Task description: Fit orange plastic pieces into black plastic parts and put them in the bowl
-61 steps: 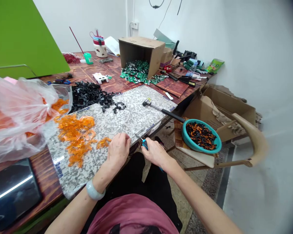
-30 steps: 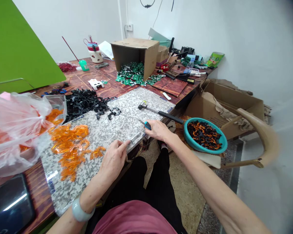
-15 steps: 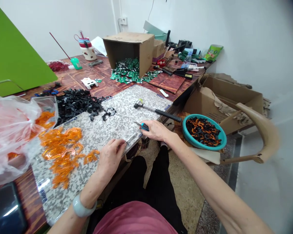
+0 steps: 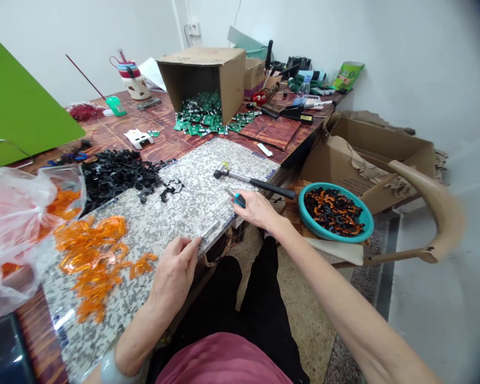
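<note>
My right hand (image 4: 255, 209) is closed around a blue utility knife (image 4: 239, 199), its blade pointing left over the speckled board (image 4: 160, 218). At the board's near edge, my left hand (image 4: 176, 265) pinches the end of a thin white stick-like piece (image 4: 209, 230), whose exact kind I cannot make out. Just beyond the knife lies a mallet (image 4: 260, 184) with a black handle. Left of my left hand are spread orange translucent plastic parts (image 4: 92, 256). Farther back sits a heap of black plastic parts (image 4: 116, 173).
A turquoise basin (image 4: 300, 205) of black and orange parts rests on a chair at the right. Behind the board, a cardboard box (image 4: 232, 80) spills green circuit boards (image 4: 202, 120). A plastic bag (image 4: 12, 229) lies at the left, an open carton (image 4: 384, 144) at the right.
My left hand has moved slightly down and left, and more of the white piece shows. The knife has drawn back a little to the right. The view has shifted slightly.
</note>
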### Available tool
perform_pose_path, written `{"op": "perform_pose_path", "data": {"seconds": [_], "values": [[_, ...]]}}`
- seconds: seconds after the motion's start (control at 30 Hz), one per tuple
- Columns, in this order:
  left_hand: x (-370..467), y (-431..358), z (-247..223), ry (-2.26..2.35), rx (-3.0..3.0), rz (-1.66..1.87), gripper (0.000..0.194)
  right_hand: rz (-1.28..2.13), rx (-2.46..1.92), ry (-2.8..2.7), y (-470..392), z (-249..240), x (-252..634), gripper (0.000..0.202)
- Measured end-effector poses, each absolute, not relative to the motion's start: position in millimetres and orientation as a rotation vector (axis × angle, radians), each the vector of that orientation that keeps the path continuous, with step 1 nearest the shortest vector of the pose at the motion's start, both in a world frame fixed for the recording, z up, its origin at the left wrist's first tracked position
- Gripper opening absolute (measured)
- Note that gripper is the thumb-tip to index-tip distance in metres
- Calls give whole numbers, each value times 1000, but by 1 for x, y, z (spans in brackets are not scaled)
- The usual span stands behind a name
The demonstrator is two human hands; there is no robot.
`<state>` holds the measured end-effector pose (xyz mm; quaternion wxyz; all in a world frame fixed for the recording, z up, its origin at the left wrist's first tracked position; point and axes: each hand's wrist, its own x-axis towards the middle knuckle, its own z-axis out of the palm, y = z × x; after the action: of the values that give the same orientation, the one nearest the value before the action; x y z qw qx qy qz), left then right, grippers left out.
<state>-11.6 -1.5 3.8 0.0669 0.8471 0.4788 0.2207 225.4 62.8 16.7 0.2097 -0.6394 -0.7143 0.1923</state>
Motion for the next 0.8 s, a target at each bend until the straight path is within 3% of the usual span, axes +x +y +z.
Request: {"op": "perform_pose_path", "data": {"seconds": [0.8], "values": [[-2,9,3,1616,2413,765,27,925,-1513,-1641,20,0,190,25]]}}
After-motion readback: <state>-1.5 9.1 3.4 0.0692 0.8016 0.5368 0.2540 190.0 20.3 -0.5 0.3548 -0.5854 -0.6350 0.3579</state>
